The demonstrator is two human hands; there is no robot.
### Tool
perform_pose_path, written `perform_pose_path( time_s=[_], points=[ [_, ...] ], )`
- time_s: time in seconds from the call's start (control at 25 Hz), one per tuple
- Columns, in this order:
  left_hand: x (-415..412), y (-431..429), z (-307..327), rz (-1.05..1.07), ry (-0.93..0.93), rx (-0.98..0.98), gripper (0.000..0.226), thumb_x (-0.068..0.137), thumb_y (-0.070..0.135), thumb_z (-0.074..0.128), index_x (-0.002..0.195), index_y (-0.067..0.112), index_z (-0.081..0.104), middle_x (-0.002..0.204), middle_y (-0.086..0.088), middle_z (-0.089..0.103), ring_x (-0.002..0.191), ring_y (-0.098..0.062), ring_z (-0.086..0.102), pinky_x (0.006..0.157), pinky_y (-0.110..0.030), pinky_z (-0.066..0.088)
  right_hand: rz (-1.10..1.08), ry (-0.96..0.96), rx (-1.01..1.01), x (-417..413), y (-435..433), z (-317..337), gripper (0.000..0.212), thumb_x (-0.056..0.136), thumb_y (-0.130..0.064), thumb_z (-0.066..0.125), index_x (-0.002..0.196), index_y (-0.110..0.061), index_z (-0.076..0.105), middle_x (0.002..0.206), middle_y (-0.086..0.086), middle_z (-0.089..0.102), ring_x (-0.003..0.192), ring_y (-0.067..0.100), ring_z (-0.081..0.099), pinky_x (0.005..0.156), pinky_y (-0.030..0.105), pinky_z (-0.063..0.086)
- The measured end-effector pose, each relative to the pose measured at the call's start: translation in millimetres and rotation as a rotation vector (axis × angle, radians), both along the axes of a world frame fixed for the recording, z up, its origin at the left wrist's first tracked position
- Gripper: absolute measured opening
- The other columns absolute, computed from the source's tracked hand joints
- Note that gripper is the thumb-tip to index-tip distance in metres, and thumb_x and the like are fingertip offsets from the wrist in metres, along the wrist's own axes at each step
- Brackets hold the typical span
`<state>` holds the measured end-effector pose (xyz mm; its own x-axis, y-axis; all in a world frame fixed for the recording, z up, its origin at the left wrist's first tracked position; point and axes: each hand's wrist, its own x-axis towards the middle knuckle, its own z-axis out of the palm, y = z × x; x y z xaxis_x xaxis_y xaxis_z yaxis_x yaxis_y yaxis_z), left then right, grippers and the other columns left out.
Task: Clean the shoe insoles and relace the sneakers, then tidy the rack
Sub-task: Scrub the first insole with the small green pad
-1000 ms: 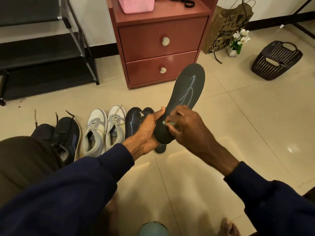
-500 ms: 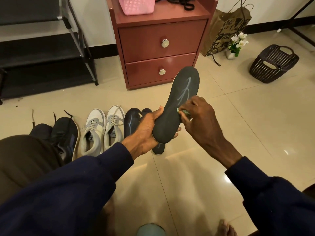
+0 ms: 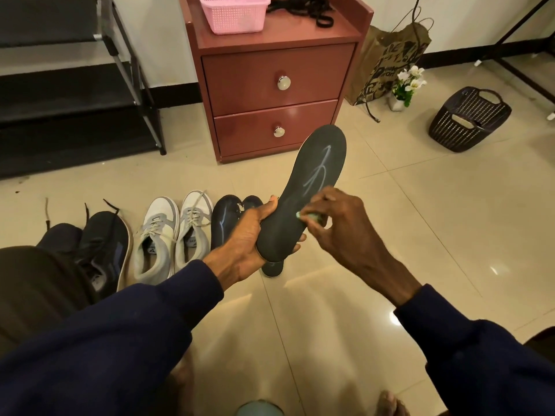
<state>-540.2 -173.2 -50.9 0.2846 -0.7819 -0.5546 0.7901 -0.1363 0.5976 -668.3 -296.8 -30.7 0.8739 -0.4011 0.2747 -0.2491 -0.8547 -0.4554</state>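
My left hand point(image 3: 246, 238) grips the heel end of a dark grey insole point(image 3: 312, 181) with a pale blue mark, held tilted with its toe up and away. My right hand point(image 3: 342, 232) pinches a small light green cloth point(image 3: 309, 217) against the insole's lower middle. Two more dark insoles point(image 3: 225, 220) lie on the floor behind my left hand. A pair of white and grey sneakers point(image 3: 171, 232) and a pair of black sneakers point(image 3: 99, 244) stand in a row to the left. The black shoe rack point(image 3: 75, 94) is at the far left. Black laces point(image 3: 303, 10) lie on the cabinet.
A red-brown two-drawer cabinet point(image 3: 276, 85) stands ahead with a pink basket point(image 3: 234, 10) on top. To the right are a brown paper bag point(image 3: 387, 61), a small pot of white flowers point(image 3: 405, 85) and a dark plastic basket point(image 3: 468, 118). The floor is beige tile.
My right hand slid with the cloth from the insole's heel up towards its middle. The insole's toe has swung slightly lower.
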Motion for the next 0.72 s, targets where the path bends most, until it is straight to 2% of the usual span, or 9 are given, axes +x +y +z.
perform_pose_path(
  time_s=[0.08, 0.16, 0.24, 0.32, 0.4, 0.44, 0.56, 0.64, 0.72],
  points=[
    [0, 1, -2, 0.032, -0.012, 0.02, 0.04, 0.105, 0.042, 0.051, 0.119, 0.01, 0.07, 0.116, -0.016, 0.073, 0.088, -0.031, 0.07, 0.097, -0.05, 0.05, 0.099, 0.054, -0.013, -1, 5, 1, 0.016, 0.083, -0.011, 0.078, 0.099, -0.011, 0.078, 0.092, 0.003, 0.064, 0.081, 0.013, 0.055, 0.07, 0.023, 0.048],
    [2, 0, 3, -0.017, -0.007, 0.006, 0.051, 0.107, 0.046, 0.043, 0.13, 0.007, 0.066, 0.125, -0.02, 0.069, 0.095, -0.032, 0.065, 0.092, -0.045, 0.05, -0.051, -0.014, -0.048, 5, -19, 6, 0.016, 0.083, -0.011, 0.078, 0.098, -0.009, 0.078, 0.092, 0.007, 0.066, 0.08, 0.016, 0.057, 0.071, 0.029, 0.053],
    [1, 1, 2, -0.042, 0.011, 0.002, 0.056, 0.108, 0.048, 0.039, 0.136, 0.005, 0.061, 0.132, -0.024, 0.066, 0.099, -0.032, 0.062, 0.089, -0.042, 0.05, -0.167, -0.07, -0.045, 4, -34, 9, 0.017, 0.082, -0.01, 0.079, 0.099, -0.007, 0.078, 0.092, 0.009, 0.067, 0.079, 0.018, 0.06, 0.071, 0.028, 0.054],
    [0, 2, 4, -0.009, 0.006, 0.02, 0.049, 0.106, 0.044, 0.045, 0.129, 0.006, 0.066, 0.123, -0.021, 0.07, 0.091, -0.031, 0.067, 0.083, -0.042, 0.054, -0.077, -0.068, 0.007, 2, -15, 4, 0.016, 0.083, -0.009, 0.078, 0.099, -0.009, 0.078, 0.092, 0.005, 0.066, 0.079, 0.015, 0.058, 0.07, 0.025, 0.052],
    [-1, 3, 1, 0.055, 0.018, 0.032, 0.038, 0.103, 0.04, 0.054, 0.123, 0.01, 0.068, 0.113, -0.014, 0.074, 0.083, -0.027, 0.071, 0.076, -0.042, 0.06, 0.09, 0.025, -0.015, 0, 19, -2, 0.017, 0.084, -0.011, 0.077, 0.101, -0.011, 0.077, 0.094, 0.004, 0.063, 0.084, 0.014, 0.056, 0.071, 0.023, 0.049],
    [0, 2, 0, 0.072, 0.017, 0.039, 0.038, 0.103, 0.04, 0.056, 0.125, 0.011, 0.068, 0.114, -0.013, 0.073, 0.084, -0.026, 0.072, 0.079, -0.043, 0.06, 0.127, 0.05, -0.048, 1, 21, -4, 0.017, 0.085, -0.011, 0.076, 0.102, -0.01, 0.076, 0.095, 0.005, 0.063, 0.085, 0.014, 0.055, 0.072, 0.023, 0.048],
    [2, 0, 2, -0.003, -0.004, 0.011, 0.052, 0.106, 0.046, 0.046, 0.134, 0.006, 0.064, 0.127, -0.02, 0.068, 0.096, -0.031, 0.065, 0.091, -0.045, 0.051, -0.076, -0.06, -0.105, 10, -16, -1, 0.019, 0.084, -0.011, 0.078, 0.102, -0.007, 0.076, 0.095, 0.008, 0.064, 0.085, 0.016, 0.055, 0.073, 0.027, 0.051],
    [-2, 0, 3, -0.029, -0.013, 0.017, 0.056, 0.107, 0.047, 0.042, 0.137, 0.005, 0.061, 0.13, -0.023, 0.066, 0.096, -0.032, 0.064, 0.088, -0.043, 0.051, -0.208, -0.101, -0.083, 9, -25, -3, 0.022, 0.083, -0.012, 0.078, 0.104, -0.006, 0.075, 0.097, 0.009, 0.065, 0.086, 0.017, 0.058, 0.075, 0.032, 0.057],
    [-2, 1, 0, 0.013, 0.014, 0.037, 0.051, 0.104, 0.043, 0.05, 0.136, 0.006, 0.062, 0.12, -0.019, 0.071, 0.088, -0.03, 0.068, 0.08, -0.042, 0.056, -0.115, -0.075, -0.03, 6, 0, -9, 0.023, 0.084, -0.011, 0.077, 0.106, -0.007, 0.074, 0.099, 0.007, 0.064, 0.089, 0.016, 0.057, 0.077, 0.03, 0.056]
  ],
)
